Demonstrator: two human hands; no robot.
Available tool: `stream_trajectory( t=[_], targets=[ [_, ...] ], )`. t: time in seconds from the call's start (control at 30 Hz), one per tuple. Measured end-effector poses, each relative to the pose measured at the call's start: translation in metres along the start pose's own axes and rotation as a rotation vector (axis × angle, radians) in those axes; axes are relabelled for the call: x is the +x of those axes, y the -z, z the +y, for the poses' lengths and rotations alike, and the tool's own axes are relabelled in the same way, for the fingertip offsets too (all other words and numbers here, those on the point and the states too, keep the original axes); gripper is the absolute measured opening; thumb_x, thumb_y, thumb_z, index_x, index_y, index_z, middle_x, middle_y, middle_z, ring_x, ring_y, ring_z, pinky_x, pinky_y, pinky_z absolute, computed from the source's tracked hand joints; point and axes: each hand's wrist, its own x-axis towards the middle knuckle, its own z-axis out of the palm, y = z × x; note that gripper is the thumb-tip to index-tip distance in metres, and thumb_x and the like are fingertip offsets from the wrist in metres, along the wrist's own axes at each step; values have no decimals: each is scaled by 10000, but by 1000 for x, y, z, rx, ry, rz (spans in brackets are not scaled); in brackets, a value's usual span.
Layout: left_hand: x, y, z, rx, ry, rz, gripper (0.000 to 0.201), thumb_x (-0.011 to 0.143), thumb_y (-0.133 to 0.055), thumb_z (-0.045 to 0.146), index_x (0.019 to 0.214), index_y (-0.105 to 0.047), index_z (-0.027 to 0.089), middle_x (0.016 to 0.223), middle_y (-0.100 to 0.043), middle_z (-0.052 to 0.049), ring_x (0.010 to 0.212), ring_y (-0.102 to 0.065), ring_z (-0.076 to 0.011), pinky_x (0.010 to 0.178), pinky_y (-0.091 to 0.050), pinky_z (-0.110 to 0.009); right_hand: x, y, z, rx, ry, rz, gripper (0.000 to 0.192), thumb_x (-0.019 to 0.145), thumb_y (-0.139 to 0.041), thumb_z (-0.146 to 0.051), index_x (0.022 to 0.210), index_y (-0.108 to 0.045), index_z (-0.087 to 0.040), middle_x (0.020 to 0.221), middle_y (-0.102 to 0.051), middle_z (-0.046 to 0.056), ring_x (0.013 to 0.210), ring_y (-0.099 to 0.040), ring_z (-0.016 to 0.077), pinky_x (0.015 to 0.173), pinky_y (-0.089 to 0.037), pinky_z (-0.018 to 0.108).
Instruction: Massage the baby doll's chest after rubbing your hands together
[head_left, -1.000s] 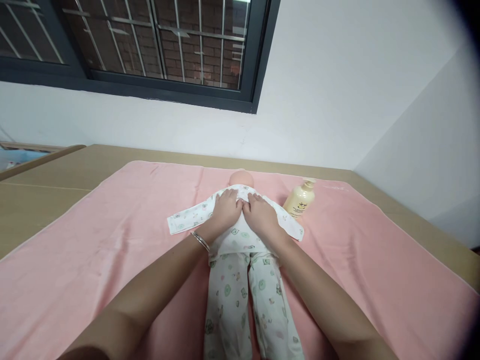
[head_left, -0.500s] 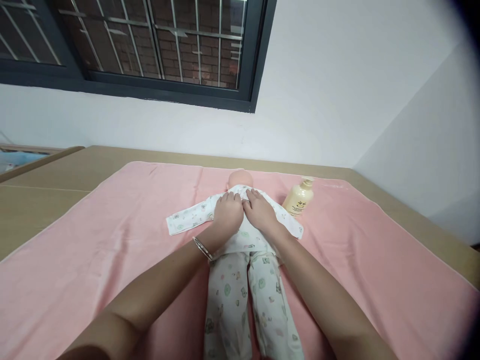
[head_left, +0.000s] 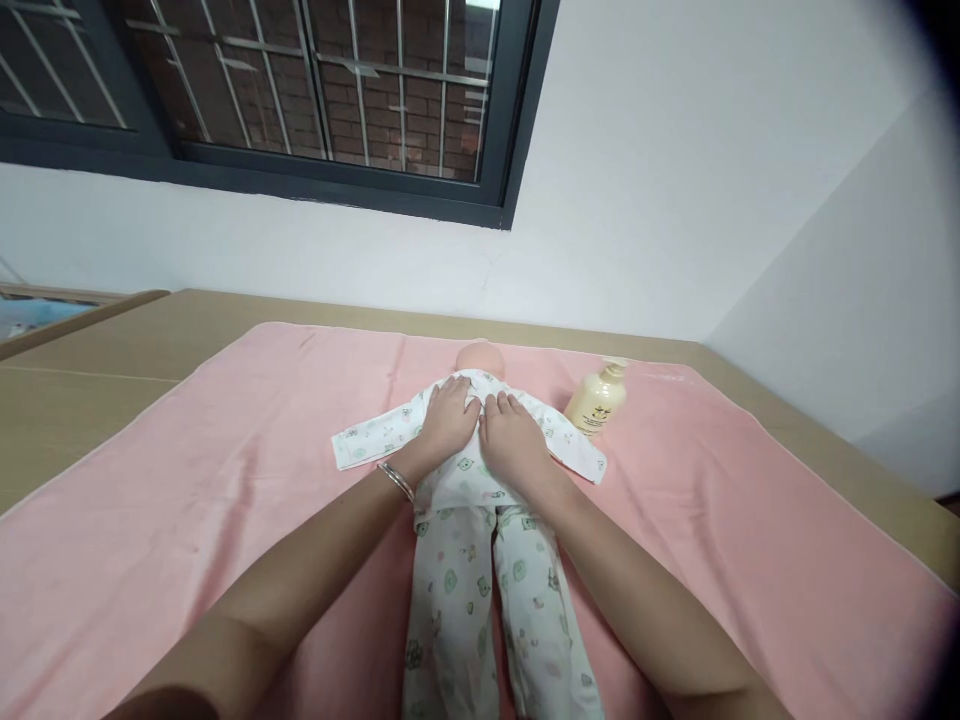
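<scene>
Baby doll (head_left: 463, 488) lies beneath the left hand (head_left: 450, 416) and right hand (head_left: 513, 434), fingers narrowly spaced, gripping nothing. Light, even palm pressure seems best.

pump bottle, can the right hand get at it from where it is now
Probably yes: the right hand rests on the patterned top, near the pump bottle, with only the low sleeve between them.

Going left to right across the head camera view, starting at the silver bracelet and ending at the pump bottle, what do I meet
Silver bracelet → left hand → right hand → pump bottle.
</scene>
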Motion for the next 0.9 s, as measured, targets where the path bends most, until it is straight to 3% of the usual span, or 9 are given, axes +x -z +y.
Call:
stream_trajectory(
  t=[0.13, 0.27, 0.47, 0.77, 0.9],
  targets=[
    [-6, 2, 7, 97, -39, 56, 417, 935, -367, 255, 1301, -499, 103, 1391, -507, -147, 1330, -421, -270, 1129, -303, -462, 8, 0, 13, 96, 17, 39, 474, 993, -256, -250, 1348, -476, -26, 1385, -464, 227, 1321, -401, 308, 1094, -288, 421],
    [-17, 9, 20, 298, -143, 99, 361, 952, -340, 244, 1127, -602, 68, 1146, -644, -175, 1117, -579, -286, 973, -445, -423, 24, -12, 37, 257, 12, 9, 536, 988, -308, -345, 1433, -381, -56, 1487, -348, 173, 1398, -280, 283, 1139, -226, 412],
    [-27, 12, 29, 466, -224, 72, 320, 917, -350, 134, 939, -656, 44, 913, -670, -184, 923, -637, -285, 813, -501, -393, 27, -20, 45, 283, 42, 51, 534, 981, -310, -370, 1423, -403, -84, 1479, -376, 143, 1394, -285, 266, 1145, -205, 406],
    [-11, 7, 12, 223, -67, 111, 351, 924, -400, 281, 1091, -615, 59, 1142, -641, -182, 1150, -561, -284, 1023, -426, -405, 10, 3, 15, 122, -68, 58, 432, 972, -294, -270, 1253, -551, -66, 1297, -559, 179, 1272, -453, 263, 1056, -321, 360],
    [-3, 1, -1, 125, -65, 113, 365, 921, -407, 312, 1145, -591, 91, 1192, -626, -155, 1191, -526, -280, 1054, -402, -434, 2, 15, 5, 123, -66, 19, 395, 957, -329, -265, 1228, -563, -96, 1309, -556, 158, 1266, -457, 254, 1014, -363, 354]
  ],
)
